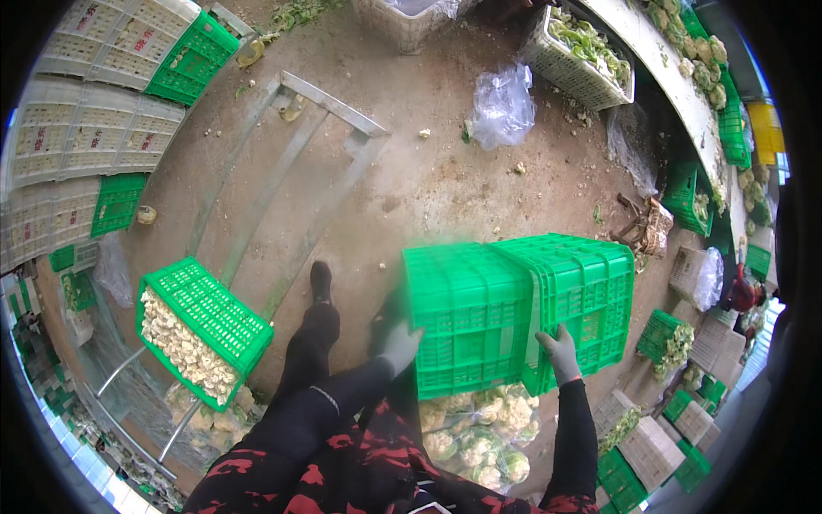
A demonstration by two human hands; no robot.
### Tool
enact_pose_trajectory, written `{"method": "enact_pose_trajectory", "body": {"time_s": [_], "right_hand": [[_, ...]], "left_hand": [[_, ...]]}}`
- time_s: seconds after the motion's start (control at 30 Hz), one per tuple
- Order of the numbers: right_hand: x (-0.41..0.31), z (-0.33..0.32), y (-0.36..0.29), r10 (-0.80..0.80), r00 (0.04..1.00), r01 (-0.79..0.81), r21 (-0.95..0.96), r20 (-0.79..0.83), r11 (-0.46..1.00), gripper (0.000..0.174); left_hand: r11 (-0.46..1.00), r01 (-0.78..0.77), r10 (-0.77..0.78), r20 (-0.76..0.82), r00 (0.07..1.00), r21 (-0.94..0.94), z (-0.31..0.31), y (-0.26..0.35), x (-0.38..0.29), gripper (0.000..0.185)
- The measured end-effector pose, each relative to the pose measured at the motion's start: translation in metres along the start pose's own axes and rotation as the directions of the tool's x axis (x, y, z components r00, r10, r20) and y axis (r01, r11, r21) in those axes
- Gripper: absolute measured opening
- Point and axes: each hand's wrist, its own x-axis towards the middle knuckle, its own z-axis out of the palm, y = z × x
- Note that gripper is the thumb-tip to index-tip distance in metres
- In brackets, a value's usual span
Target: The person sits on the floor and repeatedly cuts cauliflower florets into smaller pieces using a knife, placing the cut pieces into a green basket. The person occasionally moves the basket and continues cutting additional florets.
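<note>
Two green plastic crates, a left one and a right one, lie end to end before me, fitted together at their rims. My gloved left hand holds the outer end of the left crate, its fingers partly hidden. My gloved right hand grips the rim where the two crates meet, thumb on the outside. Just below them, clear plastic bags of cauliflower heads rest near my legs. Left of my legs, a tilted green crate full of cut cauliflower florets sits on a metal hand truck.
Stacked white crates and green crates line the left side. A crumpled plastic bag and scattered florets lie on the floor ahead. At upper right, a white crate of leaf trimmings stands beside a long table. A small stool is at right.
</note>
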Motion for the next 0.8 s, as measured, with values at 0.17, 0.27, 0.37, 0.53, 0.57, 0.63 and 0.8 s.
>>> {"method": "enact_pose_trajectory", "body": {"time_s": [0.17, 0.27, 0.37, 0.53, 0.57, 0.63, 0.8], "right_hand": [[-0.074, 0.006, -0.102, -0.115, 0.988, 0.112, -0.039, -0.102, 0.993, 0.044], [-0.121, 0.022, -0.172, -0.163, 0.972, 0.165, -0.005, -0.167, 0.986, 0.037], [-0.168, 0.044, -0.252, -0.265, 0.947, 0.259, -0.055, -0.181, 0.964, 0.034], [-0.223, 0.116, -0.379, -0.317, 0.944, 0.312, -0.068, -0.089, 0.948, 0.032], [-0.220, 0.140, -0.399, -0.294, 0.955, 0.293, -0.026, -0.045, 0.956, 0.032], [-0.216, 0.193, -0.429, -0.283, 0.958, 0.286, -0.077, 0.048, 0.955, 0.029], [-0.199, 0.320, -0.480, -0.321, 0.933, 0.310, 0.089, 0.162, 0.946, 0.018]], "left_hand": [[0.963, -0.149, 0.164, -0.051, 0.985, 0.222, -0.056, 0.088, -0.030, 0.048], [0.978, -0.039, 0.036, 0.020, 0.999, 0.205, -0.116, 0.146, -0.043, 0.047], [0.982, -0.185, 0.183, 0.045, 0.982, 0.040, -0.185, 0.185, -0.038, 0.046], [0.862, -0.507, 0.508, -0.034, 0.861, 0.022, -0.326, 0.195, 0.044, 0.052], [0.892, -0.451, 0.451, -0.081, 0.889, 0.014, -0.358, 0.191, 0.070, 0.053], [0.867, -0.486, 0.493, -0.344, 0.800, 0.112, -0.412, 0.180, 0.118, 0.055], [0.948, -0.313, 0.287, -0.607, 0.741, 0.066, -0.508, 0.124, 0.160, 0.064]]}}
